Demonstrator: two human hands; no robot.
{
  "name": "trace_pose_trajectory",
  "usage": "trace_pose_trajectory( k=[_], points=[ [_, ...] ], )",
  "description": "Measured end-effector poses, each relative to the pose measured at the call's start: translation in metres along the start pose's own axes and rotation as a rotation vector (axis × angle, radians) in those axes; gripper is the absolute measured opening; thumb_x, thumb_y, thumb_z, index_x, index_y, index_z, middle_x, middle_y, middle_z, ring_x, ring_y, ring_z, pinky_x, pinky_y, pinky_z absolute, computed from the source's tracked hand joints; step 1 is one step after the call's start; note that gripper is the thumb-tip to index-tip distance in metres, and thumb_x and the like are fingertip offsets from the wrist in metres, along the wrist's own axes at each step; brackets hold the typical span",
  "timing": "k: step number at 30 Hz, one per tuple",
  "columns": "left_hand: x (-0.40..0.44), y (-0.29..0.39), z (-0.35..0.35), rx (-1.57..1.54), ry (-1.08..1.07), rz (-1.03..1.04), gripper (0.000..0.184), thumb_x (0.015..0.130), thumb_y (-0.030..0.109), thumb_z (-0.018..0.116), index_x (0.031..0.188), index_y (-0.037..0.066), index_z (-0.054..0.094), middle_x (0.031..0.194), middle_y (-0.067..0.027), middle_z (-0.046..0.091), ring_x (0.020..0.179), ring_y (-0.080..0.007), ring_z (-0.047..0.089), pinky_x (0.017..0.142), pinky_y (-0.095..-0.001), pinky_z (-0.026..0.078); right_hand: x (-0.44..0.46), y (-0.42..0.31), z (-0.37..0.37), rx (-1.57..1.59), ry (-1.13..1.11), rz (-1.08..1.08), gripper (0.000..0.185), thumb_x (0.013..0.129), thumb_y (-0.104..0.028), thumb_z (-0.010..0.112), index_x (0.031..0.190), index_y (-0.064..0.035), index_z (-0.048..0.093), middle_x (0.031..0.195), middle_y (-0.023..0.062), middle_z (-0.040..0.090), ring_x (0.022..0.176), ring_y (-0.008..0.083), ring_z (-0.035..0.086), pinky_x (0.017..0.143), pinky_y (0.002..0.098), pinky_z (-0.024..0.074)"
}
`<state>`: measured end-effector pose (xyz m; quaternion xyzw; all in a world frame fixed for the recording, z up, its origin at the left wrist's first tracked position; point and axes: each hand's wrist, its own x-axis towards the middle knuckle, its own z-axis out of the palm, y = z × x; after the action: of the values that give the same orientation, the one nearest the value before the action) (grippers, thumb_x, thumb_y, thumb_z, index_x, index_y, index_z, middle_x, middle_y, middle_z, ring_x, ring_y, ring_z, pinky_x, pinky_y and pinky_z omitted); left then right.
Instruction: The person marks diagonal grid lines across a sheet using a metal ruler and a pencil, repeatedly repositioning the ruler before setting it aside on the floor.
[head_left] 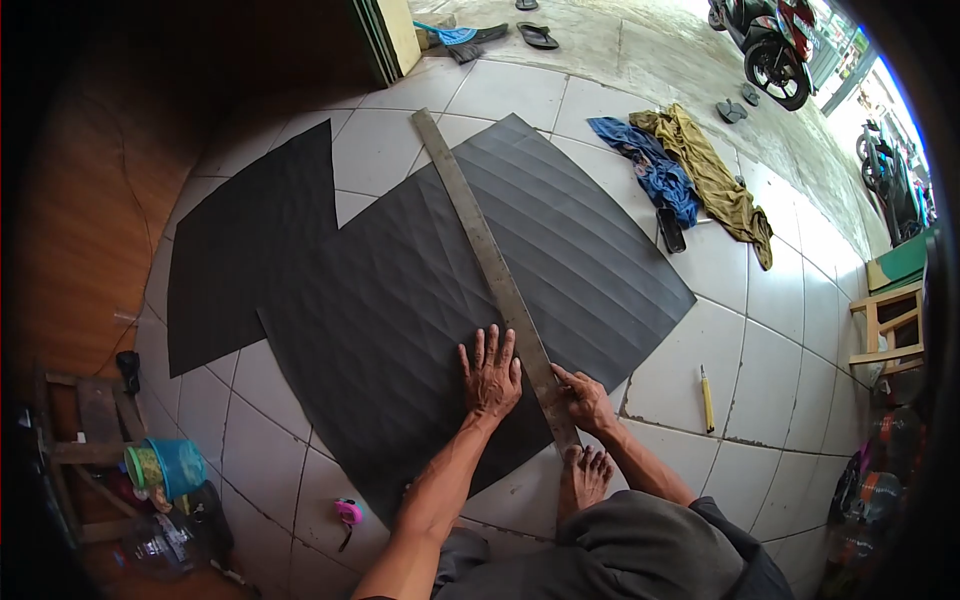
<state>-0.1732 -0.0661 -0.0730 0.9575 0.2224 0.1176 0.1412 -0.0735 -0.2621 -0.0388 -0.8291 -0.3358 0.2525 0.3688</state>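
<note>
A black sheet (385, 290) with faint parallel creases lies on the tiled floor. Across it runs a long metal ruler (490, 260), its near end by a bare foot (586, 475). My left hand (492, 378) rests flat on the sheet, fingers spread, just left of the ruler. On the other side, my right hand (585, 400) is closed with its fingertips at the ruler's right edge; whatever they may hold is hidden. A second black piece (250, 250) lies to the left, meeting the first sheet.
A yellow cutter knife (707, 400) lies on the tiles at right, and a pink tape measure (348, 512) at lower left. Blue cloth (655, 170) and tan cloth (710, 170) sit beyond the sheet near a black phone (671, 230). Wooden stools stand at both sides.
</note>
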Motion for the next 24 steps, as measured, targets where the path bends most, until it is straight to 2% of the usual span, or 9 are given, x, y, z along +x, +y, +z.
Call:
trace_pose_trajectory(
  k=[2,7,18,20,21,23,24],
  points=[
    [0.001,0.001,-0.001,0.009,-0.029,-0.005,0.057,0.102,0.031,0.049,0.157,0.018,0.041,0.164,-0.0122,0.035,0.153,-0.035,0.027,0.123,-0.062,0.013,0.001,0.001,-0.001,0.004,-0.002,-0.006,0.066,0.08,-0.005,0.06,0.144,-0.0184,0.058,0.093,0.0153,0.064,0.089,0.0377,0.066,0.079,0.0447,0.0517],
    [0.001,0.002,-0.002,0.003,-0.039,-0.004,0.057,0.102,0.032,0.049,0.157,0.018,0.041,0.164,-0.0119,0.034,0.153,-0.0348,0.026,0.124,-0.0616,0.012,0.004,-0.003,0.001,-0.015,-0.007,0.041,0.069,0.077,-0.002,0.055,0.143,-0.0182,0.059,0.096,0.0158,0.066,0.091,0.0378,0.067,0.081,0.0449,0.0521],
    [0.002,0.002,-0.002,0.014,-0.039,-0.006,0.057,0.102,0.033,0.049,0.157,0.02,0.041,0.163,-0.0116,0.036,0.153,-0.0356,0.027,0.123,-0.0622,0.013,0.002,-0.006,0.0,-0.012,0.022,0.026,0.071,0.076,0.001,0.054,0.144,-0.0167,0.059,0.091,0.0174,0.064,0.087,0.0386,0.066,0.081,0.0445,0.0519],
    [0.002,0.002,-0.001,0.017,-0.009,0.003,0.056,0.102,0.033,0.049,0.157,0.02,0.042,0.162,-0.0122,0.037,0.152,-0.0356,0.028,0.123,-0.0626,0.014,0.002,-0.008,0.0,0.017,0.039,0.017,0.062,0.083,0.0,0.058,0.142,-0.0173,0.061,0.089,0.0176,0.064,0.083,0.0371,0.065,0.077,0.0427,0.0515],
    [0.002,0.002,-0.001,0.015,-0.008,0.004,0.056,0.102,0.033,0.049,0.157,0.02,0.042,0.162,-0.0122,0.037,0.152,-0.0356,0.028,0.123,-0.0626,0.014,0.002,-0.007,0.001,0.015,0.04,0.018,0.062,0.083,0.0,0.058,0.142,-0.0173,0.061,0.089,0.0176,0.064,0.083,0.0371,0.065,0.077,0.0427,0.0515],
    [0.002,0.001,0.0,0.013,-0.011,0.002,0.055,0.102,0.032,0.049,0.156,0.02,0.043,0.162,-0.0126,0.037,0.152,-0.0358,0.029,0.123,-0.0626,0.014,0.001,-0.005,0.005,0.003,0.049,0.024,0.071,0.075,0.002,0.054,0.144,-0.0157,0.059,0.09,0.0174,0.063,0.085,0.038,0.064,0.08,0.0442,0.0514],
    [0.002,0.001,0.0,0.011,-0.011,0.001,0.055,0.102,0.032,0.049,0.156,0.02,0.043,0.162,-0.0126,0.037,0.152,-0.0358,0.029,0.123,-0.0626,0.014,0.001,-0.005,0.005,0.002,0.048,0.024,0.071,0.075,0.002,0.054,0.144,-0.0157,0.059,0.09,0.0174,0.063,0.085,0.038,0.064,0.08,0.0442,0.0514]
  ],
)
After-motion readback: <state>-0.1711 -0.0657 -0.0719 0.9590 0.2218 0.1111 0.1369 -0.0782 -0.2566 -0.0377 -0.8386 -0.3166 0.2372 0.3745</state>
